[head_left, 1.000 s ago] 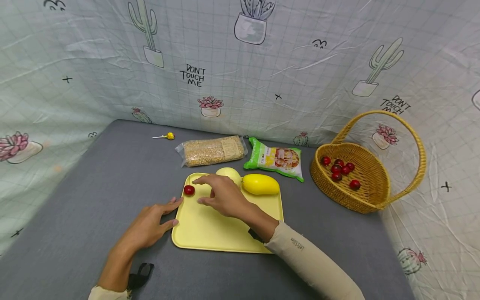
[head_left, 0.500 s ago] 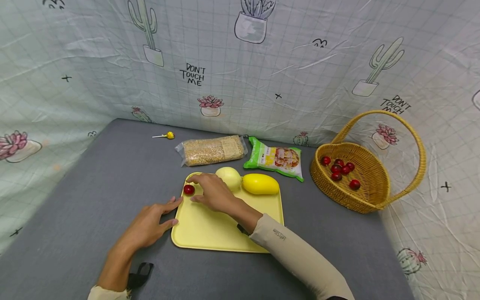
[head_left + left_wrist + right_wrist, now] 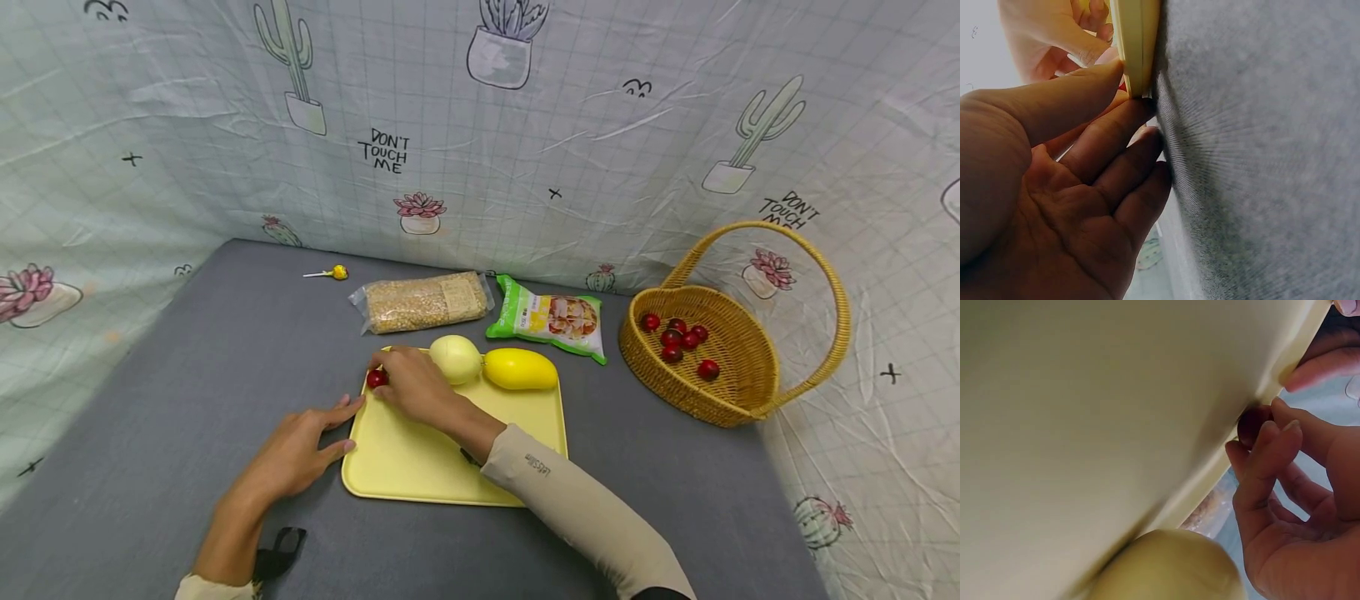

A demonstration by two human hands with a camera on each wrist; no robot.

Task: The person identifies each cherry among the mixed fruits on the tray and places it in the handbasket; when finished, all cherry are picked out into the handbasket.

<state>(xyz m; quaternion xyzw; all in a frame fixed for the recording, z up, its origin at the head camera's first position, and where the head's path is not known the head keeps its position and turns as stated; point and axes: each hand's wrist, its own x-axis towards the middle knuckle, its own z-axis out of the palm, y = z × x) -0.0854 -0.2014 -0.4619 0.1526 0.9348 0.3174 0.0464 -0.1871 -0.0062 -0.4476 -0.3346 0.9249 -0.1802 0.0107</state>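
Observation:
A dark red cherry [image 3: 377, 379] lies in the far left corner of a yellow tray [image 3: 420, 467]. My right hand [image 3: 416, 383] reaches across the tray and pinches the cherry between thumb and fingertips; the right wrist view shows the cherry [image 3: 1252, 427] close against the tray's rim. My left hand [image 3: 300, 454] is at the tray's left edge, its thumb and forefinger touching the rim [image 3: 1137, 50], the other fingers fairly straight near the grey cloth. Along the tray's far side sit a pale round fruit [image 3: 455, 360] and a yellow mango [image 3: 521, 369].
Behind the tray lie a clear bag of tan grains [image 3: 423, 302] and a green-and-white snack packet [image 3: 551, 319]. A wicker basket [image 3: 738, 333] with a tall handle stands to the right, several cherries [image 3: 671, 338] inside. A yellow lollipop [image 3: 339, 272] lies at the back left.
My right hand has moved left across the tray to the cherry, and its fingers have closed around it. The left hand has stayed at the tray's edge.

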